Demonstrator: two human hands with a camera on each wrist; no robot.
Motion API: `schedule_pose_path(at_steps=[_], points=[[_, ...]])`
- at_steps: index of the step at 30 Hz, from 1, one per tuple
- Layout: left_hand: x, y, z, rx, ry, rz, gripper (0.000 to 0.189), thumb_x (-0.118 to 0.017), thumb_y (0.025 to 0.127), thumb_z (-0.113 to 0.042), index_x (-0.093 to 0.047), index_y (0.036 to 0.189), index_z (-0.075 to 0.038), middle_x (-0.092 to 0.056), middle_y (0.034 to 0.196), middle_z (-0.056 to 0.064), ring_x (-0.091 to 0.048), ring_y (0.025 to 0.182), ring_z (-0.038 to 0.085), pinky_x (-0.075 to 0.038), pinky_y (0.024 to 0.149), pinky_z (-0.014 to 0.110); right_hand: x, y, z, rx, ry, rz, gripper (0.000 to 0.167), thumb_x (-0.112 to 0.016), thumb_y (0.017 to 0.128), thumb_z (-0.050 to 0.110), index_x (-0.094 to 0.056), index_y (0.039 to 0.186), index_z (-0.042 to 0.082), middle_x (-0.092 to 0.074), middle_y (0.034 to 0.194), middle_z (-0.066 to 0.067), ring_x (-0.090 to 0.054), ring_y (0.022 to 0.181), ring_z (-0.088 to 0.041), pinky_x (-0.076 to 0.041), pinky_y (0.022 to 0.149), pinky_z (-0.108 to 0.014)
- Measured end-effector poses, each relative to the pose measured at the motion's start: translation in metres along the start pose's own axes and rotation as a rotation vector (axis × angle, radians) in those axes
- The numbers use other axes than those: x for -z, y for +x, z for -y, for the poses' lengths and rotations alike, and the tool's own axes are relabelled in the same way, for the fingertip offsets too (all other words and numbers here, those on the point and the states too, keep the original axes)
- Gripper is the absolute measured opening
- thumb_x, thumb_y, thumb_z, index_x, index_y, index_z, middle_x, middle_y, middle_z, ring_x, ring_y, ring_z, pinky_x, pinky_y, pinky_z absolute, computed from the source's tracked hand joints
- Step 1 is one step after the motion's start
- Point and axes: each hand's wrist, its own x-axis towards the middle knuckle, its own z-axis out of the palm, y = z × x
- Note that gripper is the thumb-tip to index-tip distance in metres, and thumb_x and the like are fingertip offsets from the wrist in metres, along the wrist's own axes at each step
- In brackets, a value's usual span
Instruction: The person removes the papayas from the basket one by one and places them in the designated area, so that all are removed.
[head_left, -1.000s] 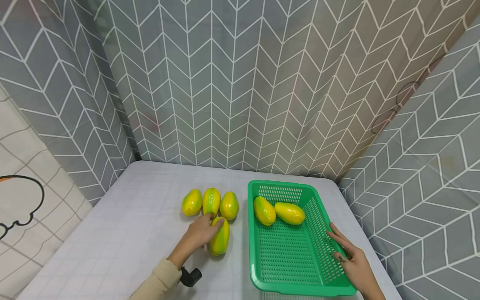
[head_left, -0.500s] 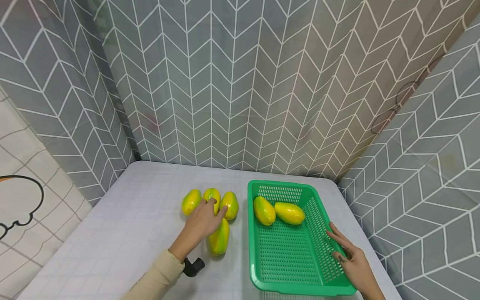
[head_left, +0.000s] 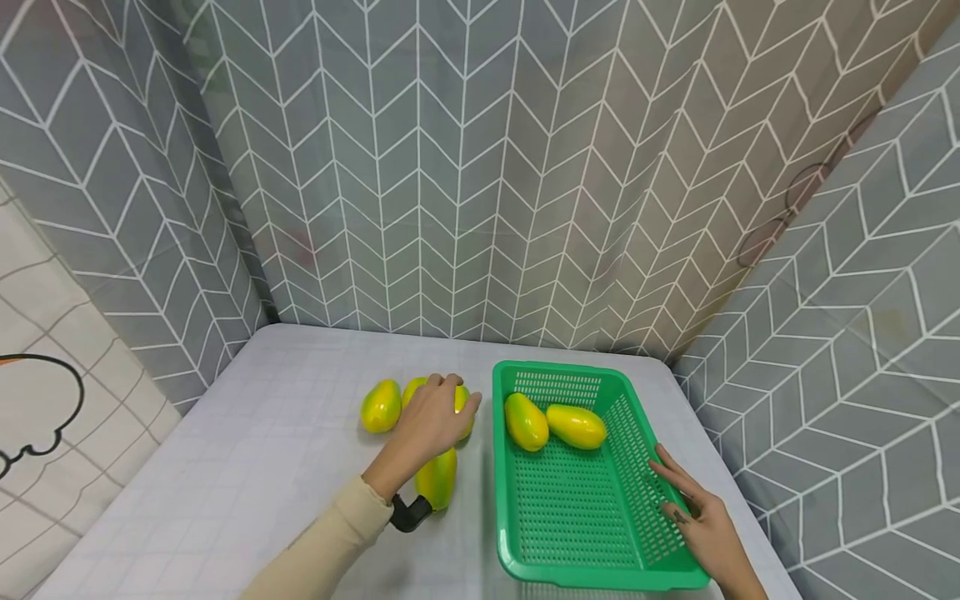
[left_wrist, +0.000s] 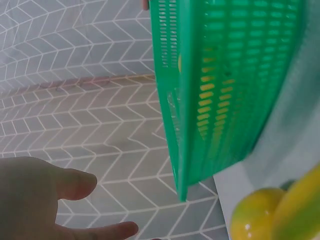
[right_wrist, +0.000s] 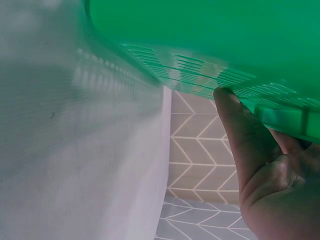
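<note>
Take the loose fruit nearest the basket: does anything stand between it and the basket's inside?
Only the basket itself: its raised side facing the fruit stands between, so lifting over it would probably be needed. Nothing else is visible in that gap; the left hand partly hides the fruit.

We saw yellow fruits point(head_left: 381, 406) streaked and shaded with green, and a basket point(head_left: 573, 517) in one bright green. The desk point(head_left: 247, 467) looked pale whitish with a faint grid, the sleeve point(head_left: 318, 542) beige and the wrist piece point(head_left: 408, 514) black. We noted white chevron lines on the grey curtain point(head_left: 435, 192), and grey grid lines plus a black, orange-touched outline on the white sheet point(head_left: 67, 325).
</note>
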Motion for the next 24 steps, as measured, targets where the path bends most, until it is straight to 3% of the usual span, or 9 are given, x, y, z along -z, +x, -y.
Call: schedule_pose_path(at_steps=[15,24], points=[[-0.01,0.018,-0.047,-0.149,-0.153,0.095,0.053,-0.052,0.108,-0.043,-0.061,0.144,-0.005,-0.064,0.139,0.019,-0.066,0.117,0.035,-0.056,0.101,0.052,0.0,0.0,0.001,-0.023,-0.01,-0.005,0.053,-0.07,0.097,0.003,-0.059,0.149,0.002,-0.046,0.168,0.001,-0.031,0.138,0.03,-0.03,0.098,0.006],[-0.027,0.033,-0.073,-0.227,-0.2,0.084,0.048,-0.054,0.106,-0.033,-0.062,0.144,-0.005,-0.064,0.142,0.018,-0.065,0.125,0.032,-0.056,0.104,0.05,0.0,0.001,0.003,-0.036,-0.025,0.008,0.053,-0.07,0.099,0.007,-0.058,0.15,0.004,-0.044,0.169,-0.003,-0.03,0.137,0.03,-0.032,0.099,0.006]])
